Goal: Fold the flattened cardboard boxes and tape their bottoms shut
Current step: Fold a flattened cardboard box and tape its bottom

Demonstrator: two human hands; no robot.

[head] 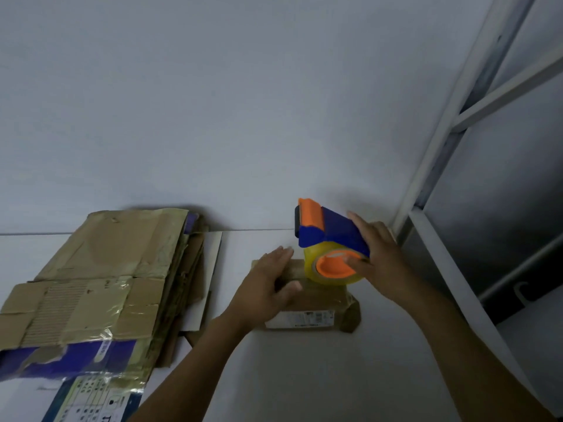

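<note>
A small folded cardboard box (316, 303) with a white label on its near side stands on the white table (304, 376). My left hand (268, 284) holds the box's left end, fingers flat on top and the thumb against its near side. My right hand (377, 257) grips a blue and orange tape dispenser (329, 236) with a roll of clear tape (332, 269). The roll rests on the top of the box at its far right.
A pile of flattened cardboard boxes (100, 287) lies on the table to the left, with old tape and blue print. A white wall (243, 102) stands behind the table. A white metal shelf frame (457, 123) rises at the right.
</note>
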